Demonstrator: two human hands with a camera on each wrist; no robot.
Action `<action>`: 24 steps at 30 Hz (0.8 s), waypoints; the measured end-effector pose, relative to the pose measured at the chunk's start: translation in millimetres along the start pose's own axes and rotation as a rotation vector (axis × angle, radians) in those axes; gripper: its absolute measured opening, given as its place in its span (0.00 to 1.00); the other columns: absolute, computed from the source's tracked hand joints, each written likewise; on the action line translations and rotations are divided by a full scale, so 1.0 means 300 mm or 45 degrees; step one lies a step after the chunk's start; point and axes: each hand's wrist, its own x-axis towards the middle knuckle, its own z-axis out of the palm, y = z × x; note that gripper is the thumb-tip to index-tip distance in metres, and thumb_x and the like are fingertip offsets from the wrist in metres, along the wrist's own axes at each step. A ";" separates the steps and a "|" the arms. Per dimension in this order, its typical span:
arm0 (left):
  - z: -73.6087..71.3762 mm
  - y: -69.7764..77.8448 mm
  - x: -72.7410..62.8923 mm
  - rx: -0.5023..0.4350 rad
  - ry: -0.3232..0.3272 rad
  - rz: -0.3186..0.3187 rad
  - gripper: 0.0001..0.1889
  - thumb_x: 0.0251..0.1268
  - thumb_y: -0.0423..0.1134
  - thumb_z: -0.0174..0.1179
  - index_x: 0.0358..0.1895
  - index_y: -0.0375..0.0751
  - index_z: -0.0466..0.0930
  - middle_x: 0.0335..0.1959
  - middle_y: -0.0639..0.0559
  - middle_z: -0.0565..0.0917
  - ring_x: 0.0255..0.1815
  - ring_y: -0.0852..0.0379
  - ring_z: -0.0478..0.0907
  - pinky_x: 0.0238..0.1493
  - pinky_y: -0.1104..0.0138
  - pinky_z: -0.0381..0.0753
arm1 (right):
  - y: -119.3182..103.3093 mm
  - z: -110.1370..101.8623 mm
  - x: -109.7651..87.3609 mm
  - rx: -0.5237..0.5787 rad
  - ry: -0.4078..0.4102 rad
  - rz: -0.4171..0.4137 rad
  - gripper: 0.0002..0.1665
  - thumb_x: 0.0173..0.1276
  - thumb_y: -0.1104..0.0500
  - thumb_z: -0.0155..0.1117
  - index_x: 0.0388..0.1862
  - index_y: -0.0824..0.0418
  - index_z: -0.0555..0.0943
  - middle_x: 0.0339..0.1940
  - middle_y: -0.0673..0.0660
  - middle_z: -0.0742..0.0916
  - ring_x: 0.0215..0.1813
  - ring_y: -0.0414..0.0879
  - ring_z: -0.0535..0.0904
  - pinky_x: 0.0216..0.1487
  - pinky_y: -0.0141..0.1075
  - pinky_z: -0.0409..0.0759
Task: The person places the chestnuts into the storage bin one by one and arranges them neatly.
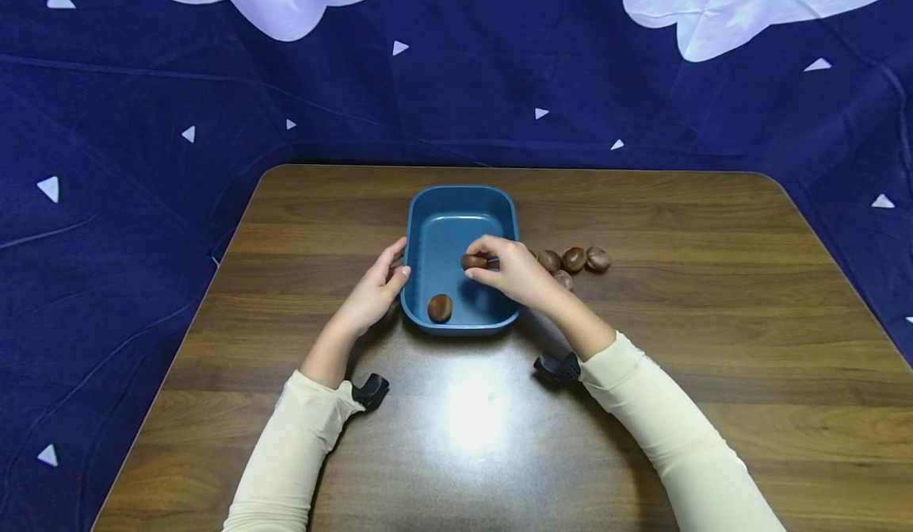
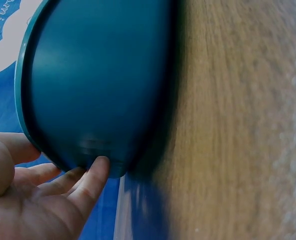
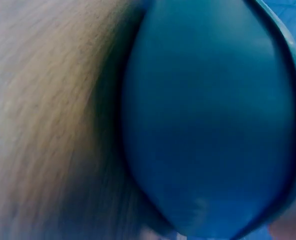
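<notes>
A blue rectangular tub (image 1: pixel 464 330) stands on the table, with one brown chestnut (image 1: pixel 440 308) lying in its near left corner. My left hand (image 1: pixel 372 292) rests against the tub's left side, thumb at the rim; in the left wrist view its fingertips (image 2: pixel 101 165) touch the outer wall. Over the tub's right half, my right hand (image 1: pixel 517 270) pinches another chestnut (image 1: pixel 473 262) between thumb and fingers. Just right of the tub lie several more chestnuts (image 1: pixel 574 259), partly hidden behind the right hand. The right wrist view is blurred and mostly filled by the tub's wall (image 3: pixel 213 100).
The wooden table (image 1: pixel 678 318) has a bright glare patch in front of the tub. A dark blue curtain (image 1: pixel 464 80) with white clouds and triangles hangs behind it. Black wrist cameras (image 1: pixel 371 392) sit at both cream sleeves (image 1: pixel 296 445).
</notes>
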 end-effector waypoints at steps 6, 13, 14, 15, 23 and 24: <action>0.000 0.011 -0.004 -0.002 0.001 0.003 0.27 0.71 0.34 0.40 0.70 0.37 0.45 0.66 0.33 0.55 0.64 0.42 0.57 0.62 0.55 0.57 | -0.006 0.030 0.032 -0.009 -0.025 0.011 0.11 0.59 0.58 0.64 0.40 0.60 0.78 0.36 0.52 0.81 0.43 0.44 0.77 0.45 0.36 0.75; -0.002 0.007 -0.004 0.002 0.001 0.006 0.27 0.71 0.35 0.41 0.70 0.38 0.46 0.66 0.34 0.55 0.64 0.43 0.57 0.61 0.55 0.57 | -0.003 0.044 0.056 -0.018 -0.064 0.023 0.12 0.60 0.56 0.64 0.41 0.59 0.78 0.36 0.51 0.81 0.43 0.44 0.76 0.44 0.37 0.75; -0.002 0.008 -0.004 0.003 0.003 0.006 0.27 0.71 0.35 0.41 0.70 0.38 0.46 0.66 0.34 0.56 0.64 0.43 0.57 0.61 0.55 0.58 | -0.003 0.046 0.061 -0.009 -0.077 0.035 0.12 0.60 0.56 0.64 0.41 0.58 0.78 0.36 0.51 0.81 0.43 0.43 0.76 0.43 0.37 0.75; -0.003 0.007 -0.005 0.007 0.003 0.005 0.27 0.71 0.35 0.41 0.70 0.38 0.46 0.66 0.35 0.56 0.64 0.43 0.57 0.61 0.55 0.58 | -0.003 0.047 0.065 0.004 -0.092 0.047 0.12 0.60 0.55 0.64 0.41 0.58 0.79 0.36 0.50 0.81 0.42 0.43 0.76 0.43 0.37 0.74; -0.002 0.004 -0.006 -0.006 0.001 0.005 0.27 0.71 0.35 0.41 0.70 0.38 0.45 0.66 0.34 0.56 0.62 0.42 0.60 0.60 0.53 0.61 | 0.001 0.086 0.107 0.135 -0.230 0.127 0.13 0.58 0.56 0.65 0.40 0.61 0.79 0.35 0.51 0.83 0.40 0.43 0.77 0.41 0.35 0.75; -0.002 0.004 -0.006 -0.014 -0.002 0.007 0.27 0.71 0.34 0.41 0.70 0.37 0.45 0.66 0.34 0.56 0.62 0.42 0.60 0.59 0.53 0.61 | 0.002 0.091 0.112 0.145 -0.246 0.139 0.13 0.59 0.56 0.65 0.40 0.61 0.79 0.35 0.51 0.83 0.40 0.43 0.77 0.40 0.35 0.75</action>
